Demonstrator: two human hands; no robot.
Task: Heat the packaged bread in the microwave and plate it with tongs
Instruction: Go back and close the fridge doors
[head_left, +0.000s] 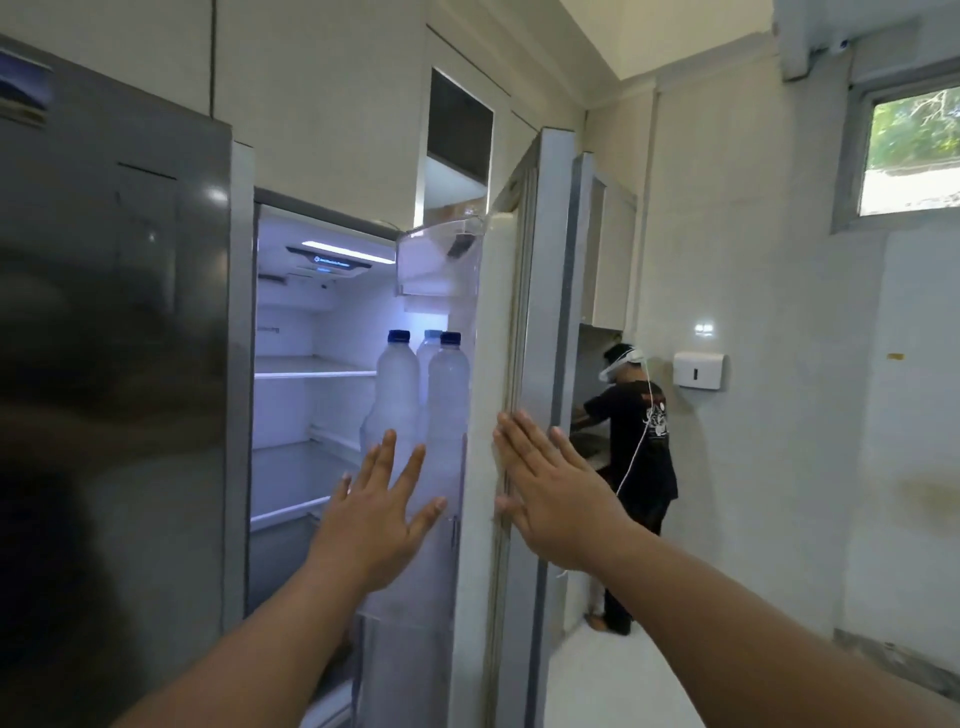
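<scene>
- A line of small print was seen on the dark control panel (328, 264) at the top of the refrigerator interior (311, 405), but it was too blurred to be read.
- Faint mirrored lettering was made out on the interior's back wall; no word could be told.

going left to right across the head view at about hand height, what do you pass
closed steel fridge door → lit fridge shelves → left hand → right hand flat on the open door's edge → person in a black shirt → white wall dispenser
</scene>
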